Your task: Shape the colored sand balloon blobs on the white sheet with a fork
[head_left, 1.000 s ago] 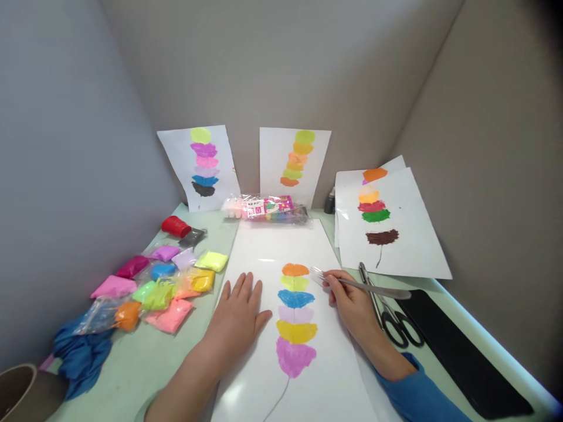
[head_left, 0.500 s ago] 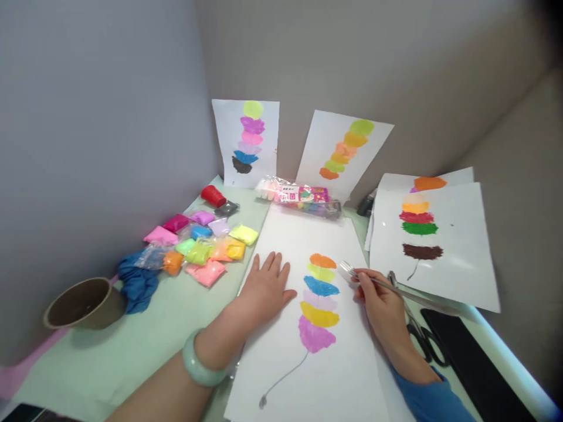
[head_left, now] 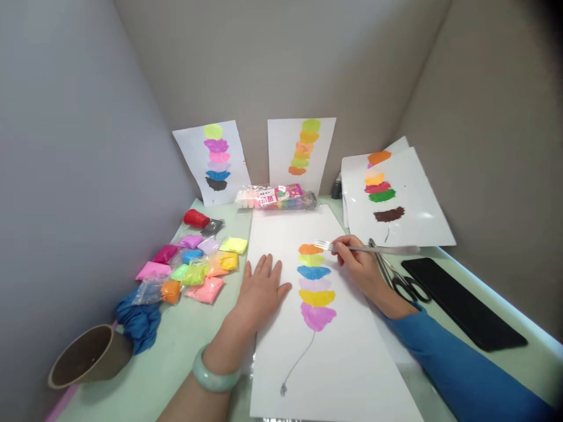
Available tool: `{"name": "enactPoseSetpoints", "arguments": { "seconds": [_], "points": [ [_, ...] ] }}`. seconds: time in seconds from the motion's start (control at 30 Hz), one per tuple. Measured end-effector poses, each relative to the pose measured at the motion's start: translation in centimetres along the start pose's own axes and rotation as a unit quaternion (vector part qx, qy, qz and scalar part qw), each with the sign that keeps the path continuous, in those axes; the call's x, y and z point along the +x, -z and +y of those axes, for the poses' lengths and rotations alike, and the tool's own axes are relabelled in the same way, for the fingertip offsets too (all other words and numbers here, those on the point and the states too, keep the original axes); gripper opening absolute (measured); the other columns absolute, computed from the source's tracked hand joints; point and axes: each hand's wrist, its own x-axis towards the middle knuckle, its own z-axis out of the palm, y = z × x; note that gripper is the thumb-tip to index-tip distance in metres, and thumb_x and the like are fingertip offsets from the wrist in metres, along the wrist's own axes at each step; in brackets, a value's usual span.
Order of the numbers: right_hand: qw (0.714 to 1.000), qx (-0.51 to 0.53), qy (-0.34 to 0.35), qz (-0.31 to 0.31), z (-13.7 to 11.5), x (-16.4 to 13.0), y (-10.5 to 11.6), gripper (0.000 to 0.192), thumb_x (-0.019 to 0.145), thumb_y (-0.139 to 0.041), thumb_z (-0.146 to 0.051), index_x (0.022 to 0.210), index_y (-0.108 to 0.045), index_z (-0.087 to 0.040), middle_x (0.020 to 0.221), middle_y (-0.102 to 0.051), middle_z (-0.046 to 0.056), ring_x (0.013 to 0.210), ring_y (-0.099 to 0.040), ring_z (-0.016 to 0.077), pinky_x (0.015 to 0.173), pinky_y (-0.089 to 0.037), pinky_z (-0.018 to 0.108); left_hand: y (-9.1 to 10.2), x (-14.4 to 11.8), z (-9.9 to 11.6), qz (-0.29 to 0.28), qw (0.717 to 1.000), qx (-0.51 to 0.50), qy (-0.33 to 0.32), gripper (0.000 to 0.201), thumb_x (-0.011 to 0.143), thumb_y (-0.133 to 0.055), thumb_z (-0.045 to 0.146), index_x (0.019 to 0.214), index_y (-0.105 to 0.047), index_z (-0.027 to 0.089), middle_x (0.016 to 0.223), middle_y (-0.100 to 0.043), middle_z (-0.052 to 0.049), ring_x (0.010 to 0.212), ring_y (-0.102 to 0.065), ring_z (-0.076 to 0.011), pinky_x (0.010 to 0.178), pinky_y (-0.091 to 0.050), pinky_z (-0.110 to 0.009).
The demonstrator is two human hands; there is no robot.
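Note:
A white sheet (head_left: 343,363) lies in front of me with a column of clay patches (head_left: 314,284): orange, yellow-green, blue, lilac, yellow, pink, and a thin grey line below. My left hand (head_left: 261,290) rests flat on the sheet's left edge, fingers spread. My right hand (head_left: 358,264) grips a metal fork (head_left: 373,249), its tines at the orange patch (head_left: 310,249) on top.
Small bags of coloured clay (head_left: 197,266) lie at the left, with a blue cloth (head_left: 138,322) and a brown cup (head_left: 85,357). A clay pack (head_left: 277,198) sits at the back. Finished sheets (head_left: 396,199) lean on the walls. Scissors (head_left: 402,281) and a black slab (head_left: 461,305) lie at right.
My right hand has brought the fork's tines left onto the top orange patch. My left hand stays flat on the sheet. The camera view has swung back toward the centre.

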Motion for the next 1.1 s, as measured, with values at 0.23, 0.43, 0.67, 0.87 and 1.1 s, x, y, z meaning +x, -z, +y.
{"name": "enactPoseSetpoints", "arguments": {
  "seconds": [0.23, 0.43, 0.67, 0.87, 1.1],
  "points": [
    [0.996, 0.067, -0.038, -0.053, 0.2, 0.4, 0.5, 0.019, 0.083, -0.054, -0.038, 0.086, -0.053, -0.02, 0.07, -0.065, 0.001, 0.053, -0.054, 0.0113, 0.049, -0.039, 0.023, 0.0, -0.2, 0.0, 0.012, 1.0, -0.008, -0.005, 0.057, 0.099, -0.026, 0.049, 0.145, -0.034, 0.017, 0.155, -0.022, -0.014, 0.144, -0.016, -0.0271, 0.113, -0.016, -0.056],
    [0.984, 0.053, -0.092, -0.14, 0.1, 0.0, 1.1, 0.02, 0.078, -0.056, -0.037, 0.077, -0.053, -0.017, 0.068, -0.067, 0.004, 0.047, -0.053, 0.0102, 0.044, -0.037, 0.021, -0.4, 0.0, -0.3, 0.029, 0.999, -0.023, -0.003, 0.056, 0.098, -0.026, 0.049, 0.143, -0.035, 0.017, 0.154, -0.025, -0.015, 0.143, -0.018, -0.0279, 0.112, -0.016, -0.056],
    [0.991, 0.008, -0.101, -0.083, 0.0, -0.1, 1.7, 0.018, 0.08, -0.049, -0.036, 0.079, -0.051, -0.019, 0.066, -0.066, 0.002, 0.047, -0.053, 0.0108, 0.047, -0.04, 0.022, -0.7, 0.2, -0.6, 0.032, 0.999, -0.033, -0.007, 0.058, 0.097, -0.025, 0.051, 0.143, -0.036, 0.018, 0.155, -0.025, -0.015, 0.143, -0.017, -0.0282, 0.111, -0.016, -0.058],
    [0.994, -0.061, -0.066, -0.066, 0.4, 0.7, 3.6, 0.018, 0.081, -0.044, -0.033, 0.073, -0.054, -0.019, 0.053, -0.06, -0.001, 0.053, -0.057, 0.0141, 0.057, -0.044, 0.024, -0.7, 0.3, -0.6, 0.031, 0.999, -0.031, -0.007, 0.057, 0.097, -0.024, 0.051, 0.143, -0.035, 0.019, 0.155, -0.025, -0.015, 0.144, -0.017, -0.0277, 0.111, -0.016, -0.057],
    [0.992, -0.08, -0.046, -0.089, 0.0, 0.0, 3.6, 0.017, 0.082, -0.042, -0.03, 0.072, -0.052, -0.02, 0.051, -0.058, -0.001, 0.054, -0.058, 0.0155, 0.058, -0.042, 0.025, -0.5, 0.2, -0.5, 0.025, 0.999, -0.03, -0.008, 0.058, 0.097, -0.024, 0.051, 0.144, -0.034, 0.018, 0.155, -0.023, -0.016, 0.144, -0.016, -0.028, 0.111, -0.016, -0.057]
  ]
}}
